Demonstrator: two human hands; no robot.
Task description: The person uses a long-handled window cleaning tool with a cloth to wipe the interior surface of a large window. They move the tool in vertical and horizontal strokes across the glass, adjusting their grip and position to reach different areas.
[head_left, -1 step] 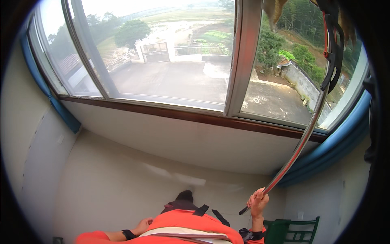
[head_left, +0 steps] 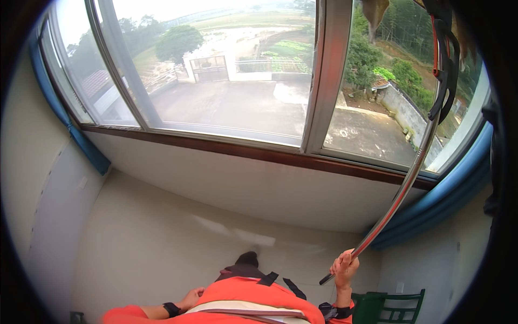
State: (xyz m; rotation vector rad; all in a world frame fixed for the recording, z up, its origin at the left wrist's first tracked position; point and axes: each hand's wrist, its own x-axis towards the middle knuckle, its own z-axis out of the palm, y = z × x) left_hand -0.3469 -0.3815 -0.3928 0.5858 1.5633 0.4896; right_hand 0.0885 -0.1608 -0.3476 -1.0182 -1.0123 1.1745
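My right hand [head_left: 345, 268] is wrapped round the lower part of a long-handled mop [head_left: 402, 193], just above its black end cap. The metal pole with a red stripe slants up and right past the sill. Near its top sits a black lever joint [head_left: 445, 81] with red parts, in front of the right window. Brown cloth-like pieces [head_left: 374, 15] hang at the upper edge; the rest of the mop's head is cut off. Down beside my waist, my left hand [head_left: 192, 297] has its fingers curled, with nothing visible in them.
Sliding window panes [head_left: 226, 97] fill the wall ahead, above a dark red-brown sill [head_left: 216, 148]. Blue curtains hang at the left [head_left: 89, 148] and right [head_left: 431, 208]. A green chair [head_left: 402, 306] stands close by my right arm. Pale tiles [head_left: 162, 232] cover the floor.
The whole view has shifted very slightly. My right hand keeps the same hold on the mop, and my left hand stays at my waist.
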